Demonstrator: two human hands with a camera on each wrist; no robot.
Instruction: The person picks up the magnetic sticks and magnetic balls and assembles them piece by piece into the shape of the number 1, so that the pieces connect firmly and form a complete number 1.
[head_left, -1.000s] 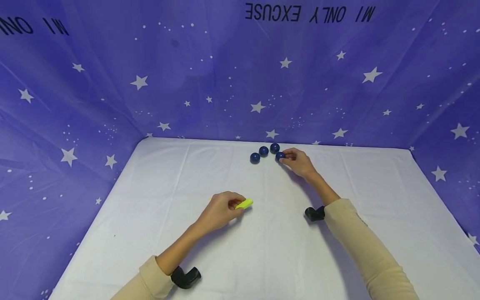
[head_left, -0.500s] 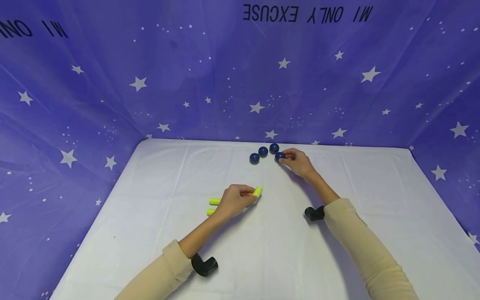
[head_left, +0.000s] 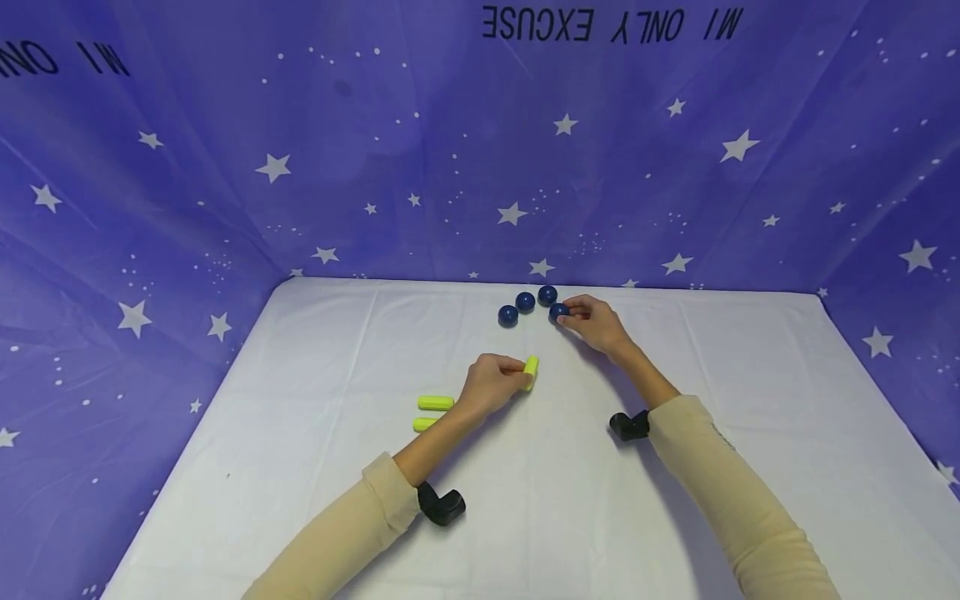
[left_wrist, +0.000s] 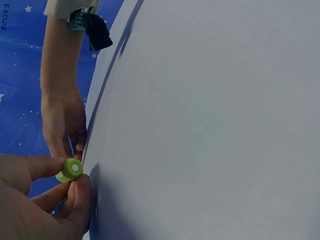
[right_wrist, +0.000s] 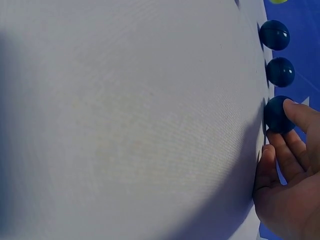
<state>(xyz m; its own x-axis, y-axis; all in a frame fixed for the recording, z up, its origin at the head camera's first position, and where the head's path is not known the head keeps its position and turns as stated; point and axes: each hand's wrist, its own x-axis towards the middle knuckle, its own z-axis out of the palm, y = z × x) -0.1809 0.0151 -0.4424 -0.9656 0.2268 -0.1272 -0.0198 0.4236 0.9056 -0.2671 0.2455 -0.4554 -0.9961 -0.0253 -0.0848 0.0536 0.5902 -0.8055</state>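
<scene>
At the far left, lettering (head_left: 63, 58) on the purple curtain (head_left: 420, 150) is cut off by the picture's edge. Next, two yellow sticks lie on the white table (head_left: 262, 433): the rear stick (head_left: 435, 402) is in plain sight, while the front stick (head_left: 424, 425) has its right part hidden by the left forearm. The left sleeve (head_left: 337, 529) runs out of the lower edge. The left hand (head_left: 491, 387) pinches a third yellow stick (head_left: 531, 372) between thumb and fingers, its middle partly covered; whether it touches the table cannot be determined. Behind it, three blue balls (head_left: 525, 302) rest in a slanting row near the table's back edge. Just beside the rightmost, the right hand (head_left: 596, 323) has thumb and fingers clamped on a fourth blue ball (head_left: 558, 313), its right side hidden by them. In the right wrist view, a yellow piece (right_wrist: 279, 1) is cropped at the top.
</scene>
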